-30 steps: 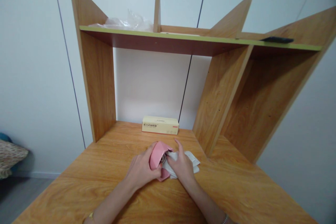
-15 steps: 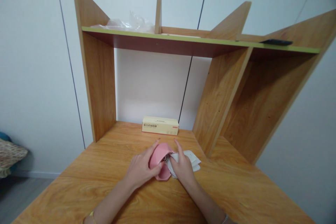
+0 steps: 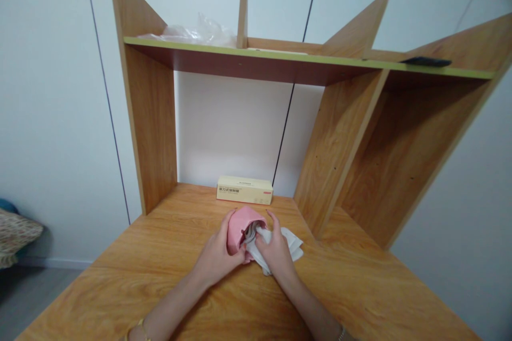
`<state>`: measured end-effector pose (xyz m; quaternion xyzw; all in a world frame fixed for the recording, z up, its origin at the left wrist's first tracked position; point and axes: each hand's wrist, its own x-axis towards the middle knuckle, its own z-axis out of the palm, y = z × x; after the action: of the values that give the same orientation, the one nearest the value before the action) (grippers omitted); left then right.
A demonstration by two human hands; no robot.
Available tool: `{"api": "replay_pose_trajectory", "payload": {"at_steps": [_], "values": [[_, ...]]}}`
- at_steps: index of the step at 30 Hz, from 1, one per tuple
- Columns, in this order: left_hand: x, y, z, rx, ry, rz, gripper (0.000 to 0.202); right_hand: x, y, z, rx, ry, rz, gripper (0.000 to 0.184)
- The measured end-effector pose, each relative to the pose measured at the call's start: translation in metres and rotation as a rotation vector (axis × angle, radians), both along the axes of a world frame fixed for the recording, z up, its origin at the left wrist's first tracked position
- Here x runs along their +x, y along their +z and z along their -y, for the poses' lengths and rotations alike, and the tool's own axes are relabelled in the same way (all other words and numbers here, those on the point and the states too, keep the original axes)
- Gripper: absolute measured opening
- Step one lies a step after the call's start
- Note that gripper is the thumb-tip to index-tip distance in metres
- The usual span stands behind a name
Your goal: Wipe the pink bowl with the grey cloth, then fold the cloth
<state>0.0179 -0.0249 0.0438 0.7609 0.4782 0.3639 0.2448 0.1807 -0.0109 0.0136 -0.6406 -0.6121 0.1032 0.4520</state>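
A pink bowl-like vessel (image 3: 239,224) with faceted sides is tipped on its side above the desk, its mouth facing right. My left hand (image 3: 219,257) wraps round its left side, thumb at the near rim. A white cloth (image 3: 294,245) is partly bunched inside the mouth, and the rest spreads out to the right under my right hand. My right hand (image 3: 277,249) pinches the cloth at the opening, its index finger reaching along the far rim. The inside of the vessel is mostly hidden by cloth and fingers.
Behind my hands a cream box (image 3: 245,192) with printed lettering sits on the wooden desk (image 3: 160,272). A wooden shelf unit (image 3: 156,133) rises at the back, with a clear plastic bag (image 3: 200,32) and a flat dark object (image 3: 426,62) on its upper board.
The pink vessel has turned in my left hand, and its mouth shows more cloth inside. My right hand has shifted slightly, and the cloth hangs lower at the near side.
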Motion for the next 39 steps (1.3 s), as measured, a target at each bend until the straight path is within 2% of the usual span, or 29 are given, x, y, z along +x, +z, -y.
{"api": "replay_pose_trajectory", "payload": {"at_steps": [3, 5, 10, 13, 16, 18, 21, 23, 26, 31, 36, 39], "values": [[-0.003, 0.01, 0.004, 0.061, 0.036, -0.175, 0.08, 0.001, 0.004, 0.003, -0.002, -0.054, 0.149, 0.059], [-0.004, 0.016, 0.008, 0.115, 0.047, -0.258, 0.08, 0.003, 0.005, 0.005, 0.056, -0.063, 0.221, 0.059], [-0.003, 0.018, 0.012, 0.165, 0.017, -0.361, 0.079, 0.009, 0.003, 0.006, 0.207, 0.019, 0.199, 0.063], [-0.002, 0.011, 0.01, 0.181, -0.023, -0.274, 0.078, 0.011, 0.002, 0.005, 0.17, 0.053, 0.118, 0.061], [-0.001, 0.003, 0.007, 0.143, 0.013, -0.131, 0.082, 0.011, 0.003, 0.005, 0.121, 0.105, -0.016, 0.058], [0.001, -0.001, 0.005, 0.101, 0.032, -0.033, 0.089, 0.01, 0.004, 0.003, 0.123, 0.09, -0.13, 0.057], [0.006, -0.009, 0.003, 0.071, -0.03, 0.078, 0.095, 0.007, 0.002, 0.001, 0.165, 0.035, -0.243, 0.056], [0.009, -0.014, 0.003, 0.069, -0.066, 0.132, 0.091, 0.004, 0.0, 0.0, 0.183, 0.046, -0.257, 0.055], [0.009, -0.015, 0.002, 0.104, -0.031, 0.162, 0.081, -0.002, 0.0, 0.0, 0.165, 0.097, -0.25, 0.054], [0.001, -0.001, 0.002, 0.113, 0.102, -0.07, 0.074, -0.008, 0.003, 0.003, 0.112, 0.052, -0.207, 0.055], [-0.006, 0.01, 0.004, 0.143, 0.103, -0.292, 0.073, -0.002, 0.004, 0.006, 0.025, -0.026, 0.017, 0.058], [-0.007, 0.01, 0.005, 0.15, 0.089, -0.368, 0.073, 0.002, 0.004, 0.007, 0.05, -0.036, 0.185, 0.056]]}}
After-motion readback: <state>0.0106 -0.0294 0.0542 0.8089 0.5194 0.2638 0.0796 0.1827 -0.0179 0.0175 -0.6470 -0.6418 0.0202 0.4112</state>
